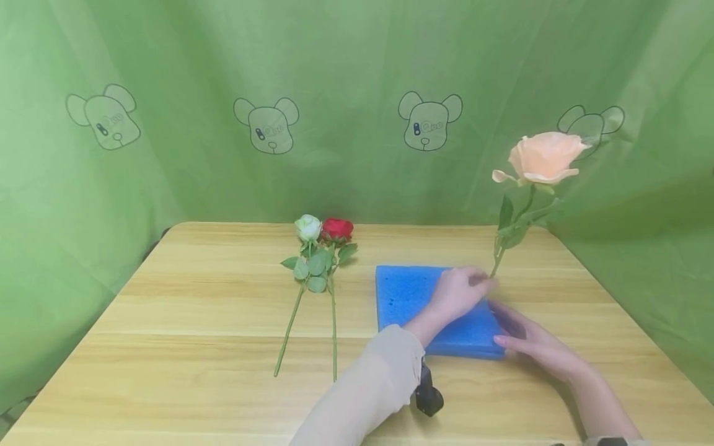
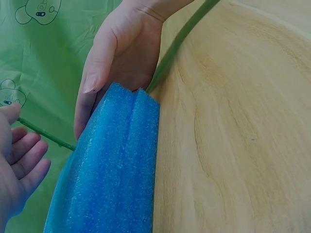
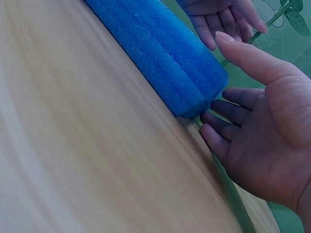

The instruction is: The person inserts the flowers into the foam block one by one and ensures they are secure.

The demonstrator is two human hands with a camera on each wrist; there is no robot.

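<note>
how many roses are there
3: a white rose and a red rose lying on the table left of the blue foam, and a peach rose held in the left hand.

A small space enclosed by curtains, like a makeshift booth; whether it stands in a home, a studio or a lab cannot be told. Green cloth (image 1: 351,49) with soft folds hangs beyond the far, left and right edges of a pale wood-grain tabletop (image 1: 223,310). Four outlined cartoon bear heads (image 1: 271,130) cross the cloth in a row.
</note>
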